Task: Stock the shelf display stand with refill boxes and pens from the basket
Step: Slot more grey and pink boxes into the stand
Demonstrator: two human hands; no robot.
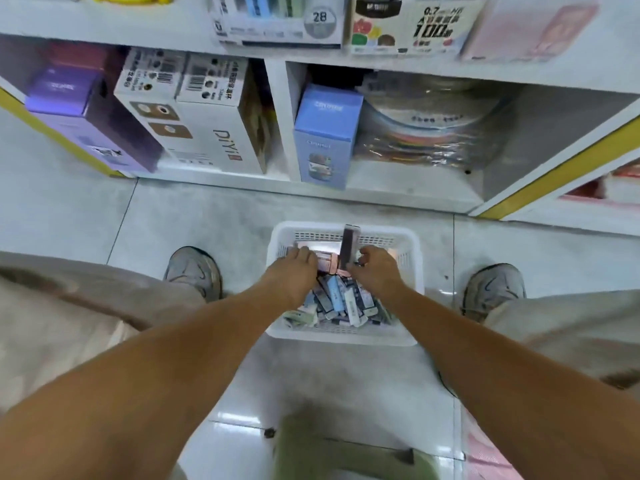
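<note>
A white plastic basket (414,271) stands on the floor between my feet, filled with several small refill boxes (334,296) in blue, white and dark colours. My right hand (374,271) grips a slim dark purple box (349,247) and holds it upright over the basket's far half. My left hand (294,271) reaches down into the basket, its fingers curled onto pale pink boxes (323,256) at the far end; the fingertips are hidden, so the grip is unclear.
White shelving (277,181) rises just beyond the basket, its bottom bay holding purple, white and blue cartons and a stack of wrapped discs. My two grey shoes (194,271) flank the basket. A green stool (343,452) sits under me.
</note>
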